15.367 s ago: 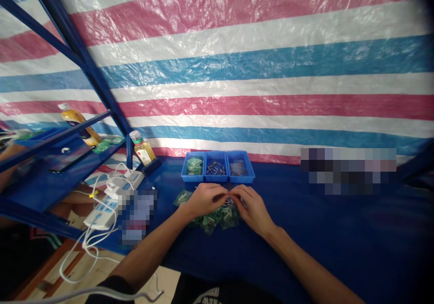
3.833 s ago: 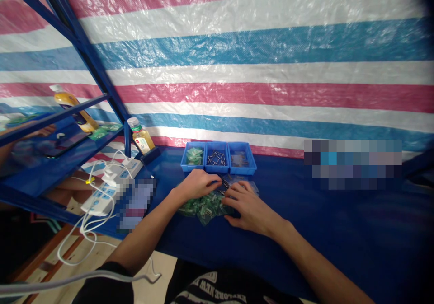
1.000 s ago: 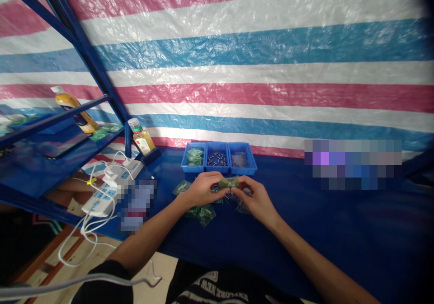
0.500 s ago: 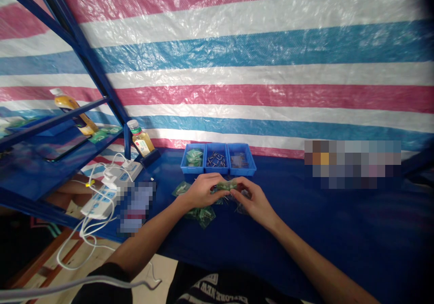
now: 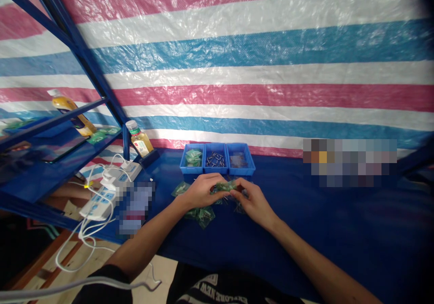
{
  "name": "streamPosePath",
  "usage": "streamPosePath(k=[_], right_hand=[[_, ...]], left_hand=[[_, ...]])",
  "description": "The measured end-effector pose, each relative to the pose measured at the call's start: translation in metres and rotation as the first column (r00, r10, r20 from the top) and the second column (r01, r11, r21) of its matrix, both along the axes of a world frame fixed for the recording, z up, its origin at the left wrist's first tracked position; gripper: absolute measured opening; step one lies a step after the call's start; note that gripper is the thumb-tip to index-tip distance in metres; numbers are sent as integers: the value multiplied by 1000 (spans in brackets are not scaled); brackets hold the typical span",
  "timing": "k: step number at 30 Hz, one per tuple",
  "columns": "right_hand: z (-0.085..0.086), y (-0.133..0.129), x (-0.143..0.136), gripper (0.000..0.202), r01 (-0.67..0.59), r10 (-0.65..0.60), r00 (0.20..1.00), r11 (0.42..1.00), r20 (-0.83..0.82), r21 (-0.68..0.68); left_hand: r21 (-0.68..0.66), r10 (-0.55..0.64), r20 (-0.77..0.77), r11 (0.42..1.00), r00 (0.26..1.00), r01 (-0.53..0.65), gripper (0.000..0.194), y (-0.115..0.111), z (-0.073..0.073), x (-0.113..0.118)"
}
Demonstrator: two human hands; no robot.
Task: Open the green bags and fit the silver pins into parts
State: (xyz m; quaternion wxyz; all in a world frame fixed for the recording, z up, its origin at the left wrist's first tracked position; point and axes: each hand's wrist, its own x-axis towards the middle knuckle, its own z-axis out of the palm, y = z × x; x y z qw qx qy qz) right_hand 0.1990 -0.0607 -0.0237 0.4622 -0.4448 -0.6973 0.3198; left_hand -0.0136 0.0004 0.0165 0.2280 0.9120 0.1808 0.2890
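Observation:
Both hands meet above the blue table, with a small green plastic bag (image 5: 225,186) between them. My left hand (image 5: 206,190) has its fingers closed on the bag's left side. My right hand (image 5: 251,199) pinches the right end between thumb and fingers. What the bag holds is too small to make out. Under and beside my left hand lie more green bags (image 5: 202,215). Just beyond the hands stand three joined blue bins: the left bin (image 5: 192,170) has green bags, the middle bin (image 5: 214,170) metal screw-like pieces, the right bin (image 5: 241,171) small clear packets.
At left a white power strip (image 5: 98,208) with looping cables lies near a blurred-out flat object (image 5: 137,207). A drink bottle (image 5: 139,139) stands by the blue metal frame (image 5: 101,82). Another person's arm shows below the neighbouring shelf. A striped plastic sheet (image 5: 237,96) hangs behind.
The green bag has tilted slightly between my fingers. Both hands stay in nearly the same place, and the view has shifted a little.

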Motion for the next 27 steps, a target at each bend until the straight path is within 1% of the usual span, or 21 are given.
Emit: streamPosePath(k=[6, 11, 16, 18, 20, 21, 23, 24, 25, 26, 27], right_hand=[[-1, -2, 0, 24, -17, 17, 1000, 1000, 25, 6], [3, -5, -3, 20, -16, 16, 1000, 1000, 23, 11], [6, -5, -2, 20, -27, 26, 999, 998, 19, 50], [5, -4, -1, 21, -1, 1, 1000, 999, 3, 51], [2, -3, 0, 22, 40, -39, 999, 998, -19, 42], [1, -2, 0, 23, 53, -52, 998, 998, -30, 32], [-1, -2, 0, 23, 63, -63, 996, 998, -66, -4], [-3, -1, 0, 21, 60, -63, 993, 998, -96, -30], [-3, -1, 0, 21, 54, -62, 989, 997, -135, -59], [-4, -2, -1, 26, 44, -59, 982, 995, -179, -85], [-4, -2, -1, 35, 33, -57, 973, 994, -224, -109]], left_hand=[[14, 11, -65, 1000, 998, -10, 34, 2, -2, -3], [26, -1, -85, 1000, 996, 3, 37, 4, -3, -3], [17, 4, -66, 1000, 998, -3, 36, 3, -3, -3], [1, 32, -63, 999, 997, -32, 34, 2, -4, -3], [-41, 98, -41, 994, 994, -100, 33, 2, -7, -3], [-71, 139, -18, 988, 990, -140, 39, 2, -9, -3], [-125, 212, 44, 971, 976, -206, 56, 3, -12, -4], [-133, 228, 71, 967, 971, -217, 58, 4, -14, -4], [-126, 224, 87, 969, 971, -212, 53, 4, -15, -4], [-110, 198, 87, 976, 976, -188, 43, 5, -15, -3], [-88, 160, 77, 984, 984, -153, 32, 5, -14, -3]])
